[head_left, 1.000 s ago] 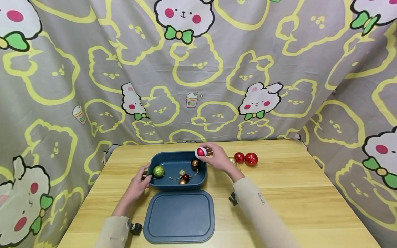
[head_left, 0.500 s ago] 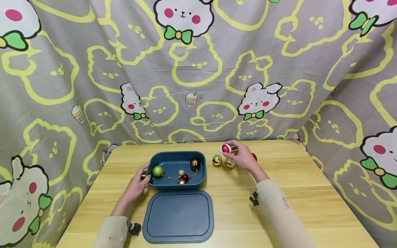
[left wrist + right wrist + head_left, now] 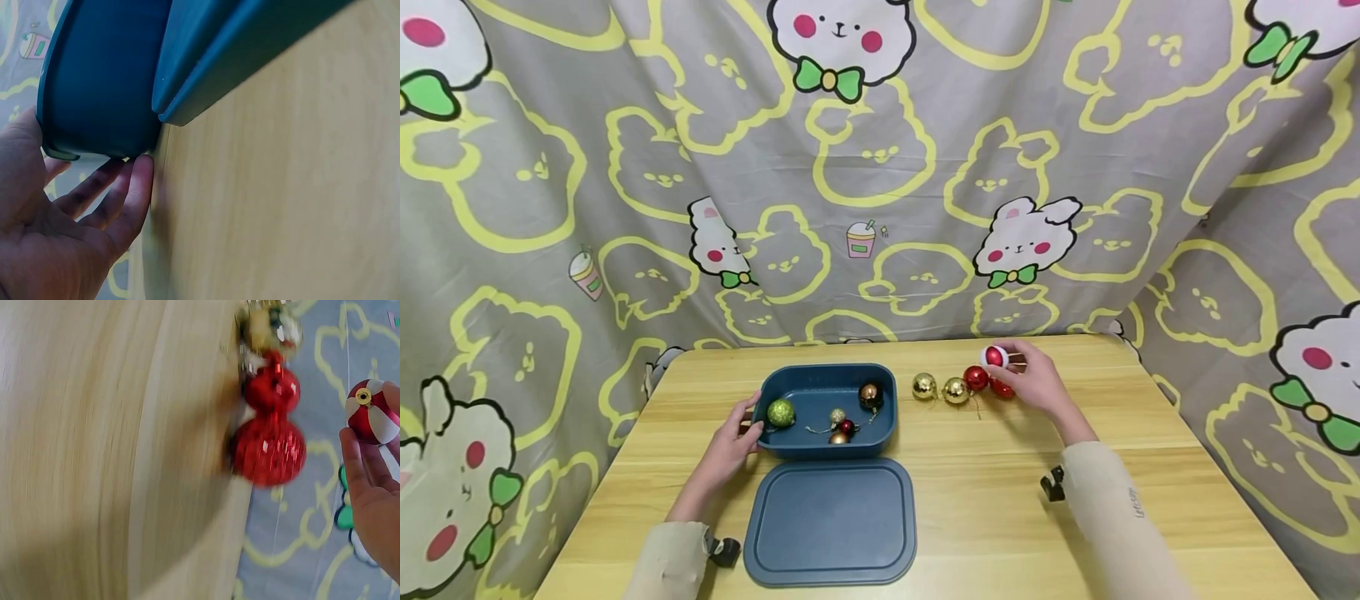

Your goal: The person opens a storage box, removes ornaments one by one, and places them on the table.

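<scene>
My right hand [image 3: 1033, 379] pinches a red-and-white striped Christmas ball [image 3: 373, 411] above the table, near a row of baubles. In that row are two gold balls [image 3: 956, 391], a smooth red ball [image 3: 975, 378] and a glittery red ball [image 3: 269, 450], partly covered by the hand in the head view. My left hand [image 3: 732, 439] holds the left end of a dark blue box [image 3: 827, 454], thumb at the rim and fingers low on the outside. Inside lie a green ball [image 3: 781, 412], a brown ball [image 3: 870, 396] and several smaller baubles [image 3: 844, 427].
The box's flat blue lid [image 3: 831, 523] lies on the wooden table [image 3: 1000, 508], just in front of the box. A patterned curtain [image 3: 895, 275] hangs behind the table and along both sides.
My right hand has carried the striped ball rightward from over the box's right edge to beyond the red balls, uncovering the gold ones. My left hand stays at the box.
</scene>
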`<action>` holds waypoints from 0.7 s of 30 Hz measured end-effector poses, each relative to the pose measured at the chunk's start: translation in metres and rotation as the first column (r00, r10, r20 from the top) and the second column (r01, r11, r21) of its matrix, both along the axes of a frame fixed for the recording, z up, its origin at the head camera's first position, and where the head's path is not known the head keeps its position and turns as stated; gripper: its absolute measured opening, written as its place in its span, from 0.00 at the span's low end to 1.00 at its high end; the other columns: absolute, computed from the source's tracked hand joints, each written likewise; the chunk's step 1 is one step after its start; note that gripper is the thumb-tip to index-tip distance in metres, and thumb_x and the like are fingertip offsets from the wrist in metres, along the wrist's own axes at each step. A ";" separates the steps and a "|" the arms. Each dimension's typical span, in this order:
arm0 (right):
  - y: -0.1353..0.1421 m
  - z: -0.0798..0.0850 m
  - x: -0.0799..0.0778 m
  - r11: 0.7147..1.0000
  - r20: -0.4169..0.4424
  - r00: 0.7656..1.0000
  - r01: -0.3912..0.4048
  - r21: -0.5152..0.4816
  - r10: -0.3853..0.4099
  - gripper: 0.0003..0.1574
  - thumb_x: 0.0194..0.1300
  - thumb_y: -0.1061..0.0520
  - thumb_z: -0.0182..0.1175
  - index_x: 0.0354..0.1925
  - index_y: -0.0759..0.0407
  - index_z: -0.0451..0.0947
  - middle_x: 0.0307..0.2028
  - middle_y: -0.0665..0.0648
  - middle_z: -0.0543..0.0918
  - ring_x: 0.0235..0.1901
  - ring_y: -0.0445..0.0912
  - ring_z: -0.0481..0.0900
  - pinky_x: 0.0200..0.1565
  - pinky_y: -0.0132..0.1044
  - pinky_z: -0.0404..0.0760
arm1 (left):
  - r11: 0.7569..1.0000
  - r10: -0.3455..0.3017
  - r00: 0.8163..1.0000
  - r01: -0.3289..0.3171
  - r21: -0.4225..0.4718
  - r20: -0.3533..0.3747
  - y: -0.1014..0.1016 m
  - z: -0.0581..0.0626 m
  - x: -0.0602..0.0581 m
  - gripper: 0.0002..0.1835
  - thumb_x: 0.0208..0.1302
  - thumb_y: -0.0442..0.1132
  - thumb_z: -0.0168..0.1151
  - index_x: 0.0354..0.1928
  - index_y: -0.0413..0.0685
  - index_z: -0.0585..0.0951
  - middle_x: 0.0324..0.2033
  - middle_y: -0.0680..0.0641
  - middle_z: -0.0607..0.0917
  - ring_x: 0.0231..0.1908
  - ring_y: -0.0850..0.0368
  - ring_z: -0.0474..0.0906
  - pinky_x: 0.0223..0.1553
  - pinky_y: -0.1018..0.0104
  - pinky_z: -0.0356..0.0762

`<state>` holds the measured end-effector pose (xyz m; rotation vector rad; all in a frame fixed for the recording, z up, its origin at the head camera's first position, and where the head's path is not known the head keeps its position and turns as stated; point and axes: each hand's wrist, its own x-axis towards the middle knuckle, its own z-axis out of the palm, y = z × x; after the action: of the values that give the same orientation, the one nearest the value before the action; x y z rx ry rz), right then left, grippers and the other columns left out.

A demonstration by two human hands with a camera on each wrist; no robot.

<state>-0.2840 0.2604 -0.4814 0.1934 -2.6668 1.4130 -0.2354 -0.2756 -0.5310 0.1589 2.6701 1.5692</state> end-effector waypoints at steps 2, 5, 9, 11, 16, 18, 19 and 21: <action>0.012 -0.002 0.001 0.999 0.013 0.999 0.034 0.005 -0.034 0.33 0.71 0.49 0.68 0.68 0.60 0.73 0.62 0.67 0.79 0.59 0.63 0.80 0.62 0.56 0.80 | 1.000 -0.002 1.000 0.002 0.000 -0.001 -0.001 -0.001 -0.001 0.31 0.81 0.36 0.50 0.81 0.51 0.59 0.63 0.27 0.74 0.55 0.38 0.79 0.45 0.67 0.87; 0.027 -0.007 0.002 0.997 0.030 0.996 0.078 0.020 -0.079 0.33 0.71 0.47 0.67 0.68 0.59 0.73 0.62 0.66 0.79 0.59 0.62 0.78 0.60 0.54 0.79 | 1.000 0.003 1.000 -0.003 -0.004 0.000 -0.001 -0.001 -0.001 0.31 0.81 0.36 0.50 0.81 0.51 0.59 0.62 0.27 0.74 0.55 0.38 0.79 0.44 0.66 0.87; 0.041 -0.013 0.003 0.994 0.034 0.994 0.103 0.033 -0.104 0.36 0.71 0.46 0.68 0.69 0.60 0.73 0.63 0.68 0.78 0.58 0.62 0.79 0.59 0.50 0.79 | 1.000 0.004 1.000 -0.004 0.000 0.005 -0.002 0.000 0.000 0.31 0.81 0.36 0.50 0.81 0.51 0.59 0.63 0.27 0.74 0.55 0.38 0.79 0.45 0.66 0.87; 0.046 -0.016 0.004 0.993 0.037 0.992 0.116 0.032 -0.117 0.36 0.71 0.46 0.68 0.69 0.60 0.72 0.63 0.68 0.78 0.58 0.62 0.79 0.58 0.49 0.80 | 1.000 0.000 1.000 0.000 0.008 0.005 -0.002 0.000 -0.001 0.31 0.81 0.36 0.51 0.81 0.51 0.59 0.63 0.27 0.74 0.55 0.38 0.79 0.45 0.65 0.87; 0.056 -0.021 0.004 0.990 0.055 0.989 0.137 0.037 -0.139 0.35 0.71 0.45 0.67 0.69 0.60 0.72 0.64 0.67 0.77 0.59 0.62 0.77 0.55 0.45 0.79 | 1.000 -0.006 1.000 0.006 0.015 0.003 -0.002 0.000 0.000 0.31 0.81 0.36 0.50 0.81 0.51 0.59 0.62 0.27 0.74 0.55 0.38 0.79 0.45 0.66 0.87; 0.058 -0.023 0.005 0.989 0.062 0.988 0.140 0.039 -0.142 0.35 0.72 0.46 0.66 0.69 0.61 0.72 0.64 0.68 0.77 0.60 0.62 0.77 0.56 0.45 0.78 | 1.000 -0.004 1.000 0.004 0.014 0.004 -0.002 0.000 -0.001 0.31 0.81 0.36 0.50 0.81 0.51 0.59 0.62 0.27 0.74 0.54 0.38 0.79 0.45 0.67 0.87; 0.060 -0.024 0.006 0.989 0.067 0.987 0.144 0.036 -0.146 0.35 0.72 0.46 0.66 0.69 0.61 0.72 0.64 0.68 0.76 0.60 0.63 0.76 0.56 0.46 0.78 | 1.000 -0.003 1.000 0.003 0.014 0.004 -0.002 -0.001 -0.001 0.31 0.81 0.36 0.50 0.81 0.51 0.59 0.62 0.27 0.74 0.54 0.38 0.79 0.45 0.67 0.87; 0.062 -0.026 0.007 0.988 0.082 0.985 0.152 0.028 -0.153 0.35 0.73 0.47 0.65 0.69 0.62 0.71 0.65 0.69 0.76 0.61 0.64 0.76 0.58 0.50 0.78 | 1.000 -0.002 1.000 0.002 0.015 0.002 -0.001 -0.001 -0.001 0.30 0.81 0.36 0.50 0.81 0.51 0.59 0.62 0.27 0.74 0.54 0.38 0.79 0.45 0.66 0.87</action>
<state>-0.2772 0.3221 -0.5072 -0.0690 -2.6974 1.3751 -0.2361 -0.2769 -0.5320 0.1612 2.6562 1.5889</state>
